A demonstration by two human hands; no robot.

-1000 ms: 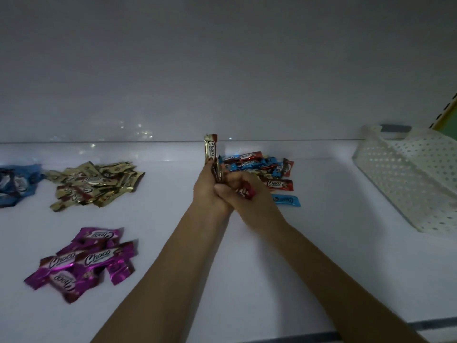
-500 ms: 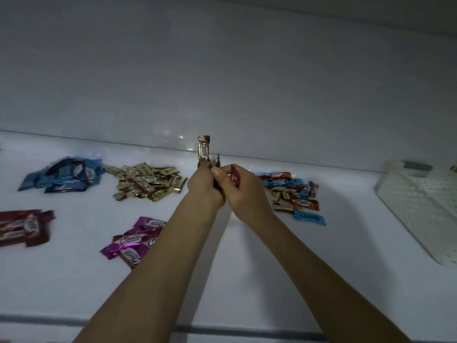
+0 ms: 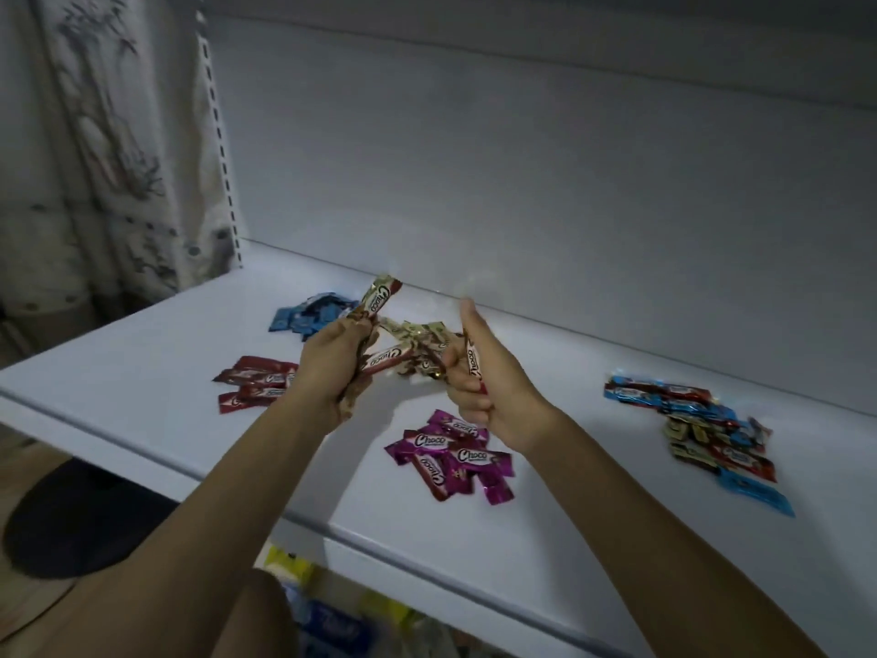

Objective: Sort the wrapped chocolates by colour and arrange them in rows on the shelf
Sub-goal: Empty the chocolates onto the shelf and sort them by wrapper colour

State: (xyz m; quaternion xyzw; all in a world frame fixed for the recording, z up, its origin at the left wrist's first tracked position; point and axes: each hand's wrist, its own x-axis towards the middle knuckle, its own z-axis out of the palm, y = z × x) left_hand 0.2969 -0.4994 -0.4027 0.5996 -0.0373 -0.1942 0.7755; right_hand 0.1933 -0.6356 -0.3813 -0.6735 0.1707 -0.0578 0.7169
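Chocolates [image 3: 382,299] half-hidden inside both hands [image 3: 327,368] [image 3: 491,391].

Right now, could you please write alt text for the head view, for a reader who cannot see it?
Above a white shelf, the left hand grips several wrapped chocolates and the right hand holds a red chocolate. A blue pile, gold pile, red pile and purple pile lie on it, a mixed pile at the right.

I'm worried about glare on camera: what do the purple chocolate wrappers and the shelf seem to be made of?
Purple wrappers: likely metallised plastic foil, glossy; they crinkle and catch bright glints. Shelf: probably painted metal or laminate, smooth white with a soft sheen; unclear which.
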